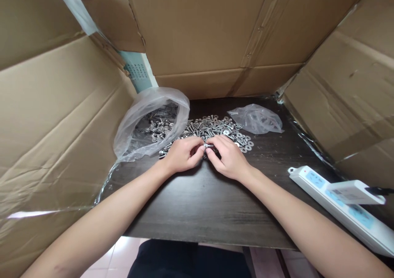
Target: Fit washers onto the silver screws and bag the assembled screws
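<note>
Just in front of a heap of loose metal hardware [212, 126], my left hand [186, 153] and my right hand [227, 157] meet fingertip to fingertip. Between them is a small silvery bolt [209, 146], lying roughly sideways. The right thumb and fingers pinch its shank, and the left fingertips close on its other end. Whether a nut or washer sits at that left end is too small to make out. Bolts and flat washers [248, 144] make up the heap, which spreads behind both hands and is partly hidden by them.
A clear plastic bag [123, 140], its mouth open, holds assembled bolts on the left. Another crumpled bag [261, 120] lies at the back right. A white power strip [310, 178] with a plugged-in adapter [353, 191] runs along the right. Cardboard walls [209, 32] enclose the dark table [197, 208].
</note>
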The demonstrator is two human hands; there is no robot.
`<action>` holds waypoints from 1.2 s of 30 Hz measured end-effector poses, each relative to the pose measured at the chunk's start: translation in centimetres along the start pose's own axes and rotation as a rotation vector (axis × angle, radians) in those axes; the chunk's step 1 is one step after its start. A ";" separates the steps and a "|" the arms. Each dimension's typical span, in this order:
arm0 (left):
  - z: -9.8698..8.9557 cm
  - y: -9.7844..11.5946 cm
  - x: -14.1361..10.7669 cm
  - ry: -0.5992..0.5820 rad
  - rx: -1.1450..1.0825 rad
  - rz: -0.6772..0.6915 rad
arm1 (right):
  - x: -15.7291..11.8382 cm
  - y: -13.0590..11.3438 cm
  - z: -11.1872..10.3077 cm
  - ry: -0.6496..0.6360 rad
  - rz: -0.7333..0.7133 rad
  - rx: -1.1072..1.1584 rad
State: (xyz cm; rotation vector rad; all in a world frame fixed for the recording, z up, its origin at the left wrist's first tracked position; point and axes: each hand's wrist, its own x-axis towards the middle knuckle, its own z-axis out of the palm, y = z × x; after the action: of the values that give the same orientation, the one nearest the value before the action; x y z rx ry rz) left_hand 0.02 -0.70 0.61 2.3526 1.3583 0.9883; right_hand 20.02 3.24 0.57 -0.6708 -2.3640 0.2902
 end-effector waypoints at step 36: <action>-0.1 0.2 0.0 -0.050 -0.016 -0.014 | 0.1 0.3 0.2 -0.022 -0.001 0.025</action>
State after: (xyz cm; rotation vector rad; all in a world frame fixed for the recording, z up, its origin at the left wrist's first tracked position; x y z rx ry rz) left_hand 0.06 -0.80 0.74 2.3372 1.3411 0.9271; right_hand 19.97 3.56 0.34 -0.6580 -2.3772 0.3280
